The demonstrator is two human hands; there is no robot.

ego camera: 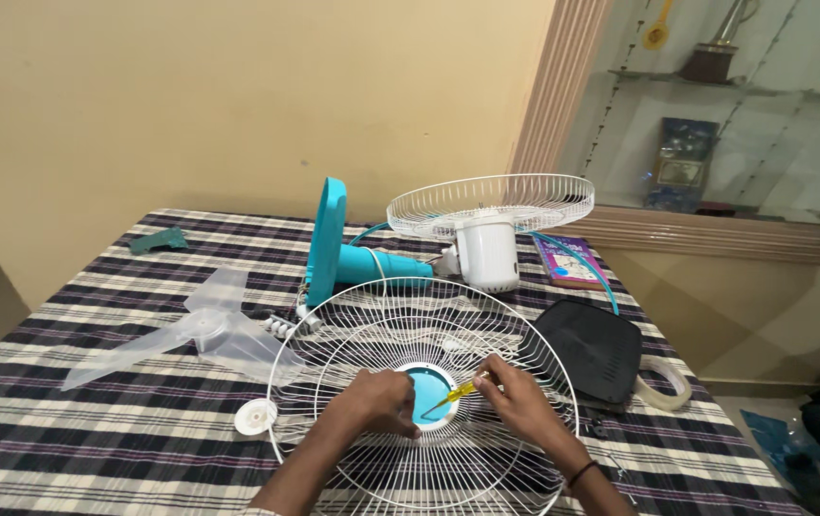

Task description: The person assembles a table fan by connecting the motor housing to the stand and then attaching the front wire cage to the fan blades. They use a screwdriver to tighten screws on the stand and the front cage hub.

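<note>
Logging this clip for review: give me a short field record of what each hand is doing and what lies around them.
Surface: table with dark and white checked cloth
Left hand: resting on the round white wire fan guard, by its turquoise centre disc
Right hand: holding a yellow-handled screwdriver, tip at the disc
Nearby: clear plastic fan blade, turquoise fan base, white motor housing with rear guard, black flat box

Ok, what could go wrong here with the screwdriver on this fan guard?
The screwdriver in the right hand could slip off the blue centre cap and jab the left hand beside it. The wire guard might shift on the checked cloth. The clear blade lies close.
</note>
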